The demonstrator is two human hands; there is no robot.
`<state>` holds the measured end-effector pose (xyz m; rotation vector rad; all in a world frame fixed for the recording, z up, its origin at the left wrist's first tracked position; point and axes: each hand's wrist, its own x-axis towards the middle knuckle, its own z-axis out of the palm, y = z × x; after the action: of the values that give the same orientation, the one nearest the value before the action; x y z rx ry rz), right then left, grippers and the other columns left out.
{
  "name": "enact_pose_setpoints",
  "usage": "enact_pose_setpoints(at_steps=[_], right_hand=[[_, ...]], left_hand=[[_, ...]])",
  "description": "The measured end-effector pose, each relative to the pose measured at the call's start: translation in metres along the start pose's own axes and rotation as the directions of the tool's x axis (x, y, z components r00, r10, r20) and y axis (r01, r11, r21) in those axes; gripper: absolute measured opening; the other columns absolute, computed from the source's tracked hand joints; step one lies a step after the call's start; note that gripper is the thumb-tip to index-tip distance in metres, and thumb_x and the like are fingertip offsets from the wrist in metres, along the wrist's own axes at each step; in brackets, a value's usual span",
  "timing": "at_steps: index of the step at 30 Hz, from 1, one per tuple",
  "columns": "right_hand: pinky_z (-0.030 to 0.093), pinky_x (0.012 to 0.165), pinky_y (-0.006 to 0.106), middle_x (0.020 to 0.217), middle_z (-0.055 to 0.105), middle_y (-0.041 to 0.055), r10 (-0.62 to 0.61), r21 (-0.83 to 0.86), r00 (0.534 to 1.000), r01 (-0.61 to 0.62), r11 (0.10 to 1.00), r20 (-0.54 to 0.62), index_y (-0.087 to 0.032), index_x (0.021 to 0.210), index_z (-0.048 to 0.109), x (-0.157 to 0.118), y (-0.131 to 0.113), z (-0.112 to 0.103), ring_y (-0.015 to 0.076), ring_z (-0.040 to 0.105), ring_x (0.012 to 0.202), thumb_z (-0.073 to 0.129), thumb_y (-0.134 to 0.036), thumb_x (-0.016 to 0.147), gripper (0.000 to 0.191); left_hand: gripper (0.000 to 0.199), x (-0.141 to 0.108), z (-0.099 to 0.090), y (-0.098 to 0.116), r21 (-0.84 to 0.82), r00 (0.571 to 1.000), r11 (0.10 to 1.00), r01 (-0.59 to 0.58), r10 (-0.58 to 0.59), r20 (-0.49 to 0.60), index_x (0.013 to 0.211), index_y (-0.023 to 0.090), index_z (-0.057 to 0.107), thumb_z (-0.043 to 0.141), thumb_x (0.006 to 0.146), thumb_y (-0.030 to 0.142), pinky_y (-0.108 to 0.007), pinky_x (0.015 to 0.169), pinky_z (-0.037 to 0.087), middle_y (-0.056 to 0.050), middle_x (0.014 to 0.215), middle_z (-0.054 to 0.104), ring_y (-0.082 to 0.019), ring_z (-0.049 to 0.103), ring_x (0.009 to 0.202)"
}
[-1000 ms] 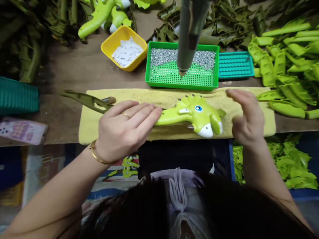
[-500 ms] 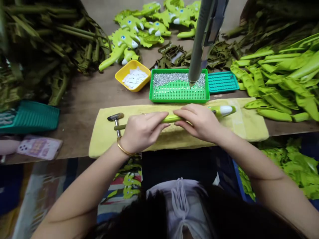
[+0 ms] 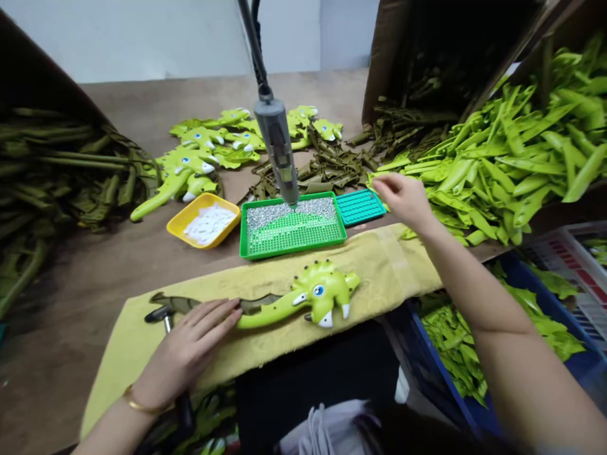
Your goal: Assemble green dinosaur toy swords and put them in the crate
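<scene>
A lime-green dinosaur-head piece (image 3: 327, 287) with a dark olive strip (image 3: 258, 304) along its handle lies flat on the yellow cloth (image 3: 379, 265). My left hand (image 3: 194, 338), fingers stretched, rests over the handle end and the strip. Partly under that hand is a hammer (image 3: 161, 314). At the edge of the lime-green part pile (image 3: 512, 158), beside the teal tray (image 3: 361, 208), my right hand (image 3: 403, 196) has its fingers pinched together; what they hold, if anything, is too small to make out.
A grey screwdriver (image 3: 279, 148) hangs over the green tray of screws (image 3: 294, 243). Left of it sits a yellow bowl (image 3: 203, 239) of white pieces. Dark olive parts (image 3: 327, 164) and finished-looking dinosaur heads (image 3: 194, 161) lie behind. A blue crate (image 3: 455, 385) stands at lower right.
The dinosaur piece, held edge-on by both hands before, now lies face up. My right hand has left it and moved to the green pile. My left hand has opened flat. The view has shifted.
</scene>
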<state>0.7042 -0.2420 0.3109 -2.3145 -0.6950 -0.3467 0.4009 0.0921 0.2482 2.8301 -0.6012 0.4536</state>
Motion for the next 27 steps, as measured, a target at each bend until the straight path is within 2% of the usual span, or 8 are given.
enact_pose_setpoints(at_steps=[4,7,9,13,16,21,24,27], right_hand=[[0.048,0.092,0.035,0.108,0.073,0.0116,0.29,-0.25,0.956,-0.274,0.929,0.031,-0.015,0.104,0.07,0.087,0.066,0.027,0.0226,0.065,0.098,0.051,-0.031,0.088,0.029],[0.045,0.096,0.037,0.118,0.068,0.0175,0.358,-0.309,0.934,-0.335,0.89,0.017,-0.012,0.114,0.065,0.143,0.083,0.059,0.0262,0.062,0.108,0.047,-0.028,0.089,0.035],[0.044,0.097,0.04,0.126,0.061,0.0238,0.41,-0.347,0.912,-0.393,0.852,-0.024,-0.007,0.124,0.057,0.172,0.089,0.076,0.0287,0.058,0.114,0.045,-0.026,0.09,0.041],[0.04,0.099,0.046,0.135,0.049,0.0329,0.466,-0.408,0.883,-0.448,0.796,-0.059,-0.001,0.139,0.04,0.205,0.106,0.094,0.0328,0.051,0.123,0.047,-0.023,0.089,0.056],[0.041,0.099,0.047,0.127,0.056,0.0312,0.46,-0.435,0.888,-0.416,0.798,-0.005,-0.004,0.128,0.054,0.21,0.117,0.095,0.0329,0.055,0.119,0.047,-0.014,0.086,0.044],[0.043,0.095,0.042,0.121,0.064,0.0234,0.342,-0.421,0.937,-0.338,0.842,-0.067,-0.011,0.118,0.063,0.198,0.108,0.06,0.0297,0.06,0.112,0.04,-0.019,0.091,0.037],[0.046,0.088,0.036,0.112,0.069,0.0158,0.122,-0.318,0.95,-0.214,0.923,-0.286,-0.013,0.114,0.066,0.185,0.094,0.006,0.0214,0.065,0.096,0.05,-0.024,0.09,0.031],[0.045,0.073,0.033,0.096,0.072,0.0125,0.009,-0.198,0.875,-0.12,0.973,-0.484,-0.011,0.099,0.07,0.16,0.08,-0.065,0.0157,0.063,0.08,0.066,-0.035,0.082,0.031]], left_hand=[[0.028,0.039,0.022,0.036,-0.013,0.984,0.989,0.145,-0.146,-0.102,0.114,0.023,0.062,0.062,0.086,0.024,-0.05,0.095,0.054,-0.017,0.129,0.062,-0.031,0.061,0.118],[0.043,0.098,0.052,0.076,0.01,0.952,0.973,0.23,-0.223,-0.212,0.128,0.015,0.055,0.058,0.089,0.033,-0.052,0.101,0.049,-0.021,0.133,0.059,-0.033,0.056,0.125],[0.053,0.125,0.072,0.093,0.044,0.939,0.952,0.303,-0.29,-0.184,0.133,0.008,0.053,0.053,0.091,0.04,-0.052,0.102,0.047,-0.022,0.134,0.059,-0.036,0.054,0.126],[0.053,0.136,0.091,0.098,0.02,0.908,0.919,0.395,-0.387,-0.159,0.131,0.012,0.058,0.045,0.093,0.047,-0.047,0.102,0.044,-0.015,0.131,0.063,-0.032,0.057,0.122],[0.052,0.13,0.09,0.095,-0.002,0.901,0.916,0.401,-0.395,-0.179,0.128,0.014,0.061,0.042,0.094,0.047,-0.043,0.099,0.046,-0.013,0.127,0.065,-0.029,0.06,0.117],[0.051,0.13,0.088,0.097,-0.01,0.89,0.906,0.422,-0.417,-0.184,0.129,0.015,0.06,0.042,0.094,0.047,-0.04,0.094,0.048,-0.013,0.122,0.067,-0.028,0.062,0.11],[0.052,0.13,0.091,0.098,-0.017,0.899,0.913,0.407,-0.405,-0.165,0.13,0.013,0.058,0.043,0.094,0.046,-0.041,0.091,0.05,-0.015,0.122,0.067,-0.029,0.063,0.108],[0.051,0.131,0.09,0.095,-0.05,0.911,0.921,0.387,-0.391,-0.13,0.13,0.011,0.056,0.047,0.093,0.045,-0.043,0.091,0.052,-0.018,0.122,0.066,-0.03,0.063,0.108]])
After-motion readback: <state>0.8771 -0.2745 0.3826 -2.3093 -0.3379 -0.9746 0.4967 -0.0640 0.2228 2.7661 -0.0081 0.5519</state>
